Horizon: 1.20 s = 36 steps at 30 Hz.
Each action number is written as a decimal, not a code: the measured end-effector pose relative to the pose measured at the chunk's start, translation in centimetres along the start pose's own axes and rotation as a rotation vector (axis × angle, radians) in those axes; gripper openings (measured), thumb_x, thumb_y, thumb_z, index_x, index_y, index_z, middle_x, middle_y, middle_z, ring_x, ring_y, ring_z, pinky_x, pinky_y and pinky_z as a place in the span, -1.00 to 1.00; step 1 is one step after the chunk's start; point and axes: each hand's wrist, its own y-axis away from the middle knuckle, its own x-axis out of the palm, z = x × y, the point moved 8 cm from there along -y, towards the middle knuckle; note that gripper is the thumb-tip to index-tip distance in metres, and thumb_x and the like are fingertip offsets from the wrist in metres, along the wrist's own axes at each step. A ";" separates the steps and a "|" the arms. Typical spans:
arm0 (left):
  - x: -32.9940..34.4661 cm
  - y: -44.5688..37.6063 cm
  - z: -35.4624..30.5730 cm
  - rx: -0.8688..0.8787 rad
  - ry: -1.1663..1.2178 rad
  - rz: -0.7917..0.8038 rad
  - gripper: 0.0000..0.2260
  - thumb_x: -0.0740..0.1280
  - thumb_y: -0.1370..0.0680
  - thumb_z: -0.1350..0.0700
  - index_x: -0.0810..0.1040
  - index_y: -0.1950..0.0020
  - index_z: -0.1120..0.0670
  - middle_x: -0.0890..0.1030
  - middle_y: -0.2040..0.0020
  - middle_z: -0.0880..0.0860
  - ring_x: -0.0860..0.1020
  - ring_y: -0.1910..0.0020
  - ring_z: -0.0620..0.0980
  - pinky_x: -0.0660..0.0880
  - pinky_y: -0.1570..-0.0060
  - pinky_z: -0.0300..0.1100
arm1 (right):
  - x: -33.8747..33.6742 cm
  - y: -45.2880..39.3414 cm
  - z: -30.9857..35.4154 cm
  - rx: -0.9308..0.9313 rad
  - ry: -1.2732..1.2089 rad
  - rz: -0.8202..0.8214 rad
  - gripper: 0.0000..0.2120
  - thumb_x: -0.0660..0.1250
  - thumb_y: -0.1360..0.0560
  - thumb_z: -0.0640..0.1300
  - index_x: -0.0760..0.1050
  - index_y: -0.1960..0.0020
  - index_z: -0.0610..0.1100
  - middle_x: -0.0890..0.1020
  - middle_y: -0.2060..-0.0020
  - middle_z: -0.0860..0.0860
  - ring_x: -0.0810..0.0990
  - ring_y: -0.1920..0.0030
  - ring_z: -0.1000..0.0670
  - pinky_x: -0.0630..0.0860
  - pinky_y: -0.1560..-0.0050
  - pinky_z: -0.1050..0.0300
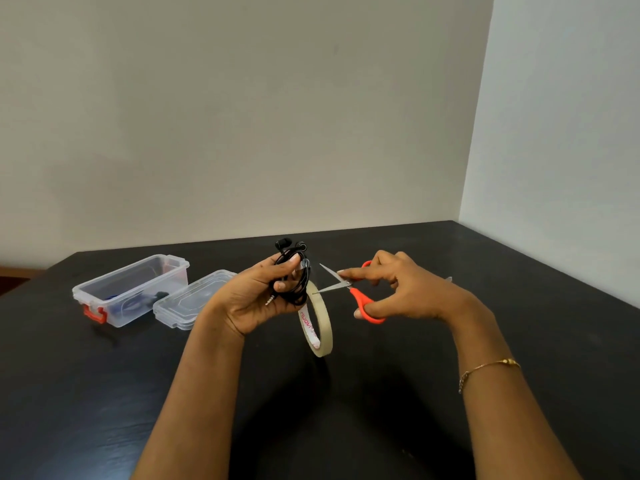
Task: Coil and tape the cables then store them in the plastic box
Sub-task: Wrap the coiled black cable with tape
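My left hand (263, 292) is curled around the coiled black earphone cable (294, 278), held up above the dark table (104, 393), thumb across the loops and fingers behind, with the two earbuds poking out on top and the jack plug hanging by my palm. The roll of masking tape (320, 323) dangles below the coil, apparently by a strip already stuck to the bundle, though my fingers hide the exact join. My right hand (391, 289) grips the orange-handled scissors (349, 289), fingers through the loops, blades parted and pointing at the tape just beside the coil. The cable looks light, thin and springy, so I judge the loops will slip apart if I loosen my pinch; the best hold is right across the bundle where the strands cross, next to the tape. The tape is soft and papery and should cut easily, but the roll will likely drop once it is freed. Well to the left, the clear plastic box (131, 289) sits open on the table, something blue and dark already inside, its lid (194, 299) lying just beside it.
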 end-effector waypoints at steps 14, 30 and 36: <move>0.0 0.4 -0.4 -0.005 -0.028 -0.020 -0.83 0.26 -0.38 0.17 0.47 0.05 0.13 0.44 0.44 -0.04 0.33 0.63 -0.20 0.61 0.24 -0.13 | -0.4 0.2 1.4 -0.031 0.136 -0.039 -0.50 0.38 -0.44 -0.02 0.34 -0.32 0.25 0.36 0.02 0.04 0.25 -0.06 0.04 0.35 -0.06 0.12; 0.3 0.2 -0.6 0.010 -0.075 -0.045 -0.88 0.27 -0.42 0.17 0.50 0.07 0.12 0.41 0.45 -0.05 0.30 0.62 -0.21 0.57 0.20 -0.13 | -1.7 0.4 2.1 -0.006 0.296 -0.195 -0.55 0.30 -0.46 0.12 0.30 -0.32 0.32 0.37 0.10 0.09 0.21 -0.04 0.07 0.17 -0.03 0.09; 0.3 0.5 -0.8 0.010 -0.102 -0.091 -0.89 0.17 -0.56 0.22 0.49 0.04 0.12 0.41 0.54 -0.07 0.31 0.62 -0.20 0.45 -0.07 -0.03 | -1.6 0.5 2.3 -0.008 0.284 -0.178 -0.57 0.32 -0.46 0.11 0.33 -0.29 0.32 0.39 0.13 0.10 0.22 -0.03 0.08 0.17 -0.02 0.08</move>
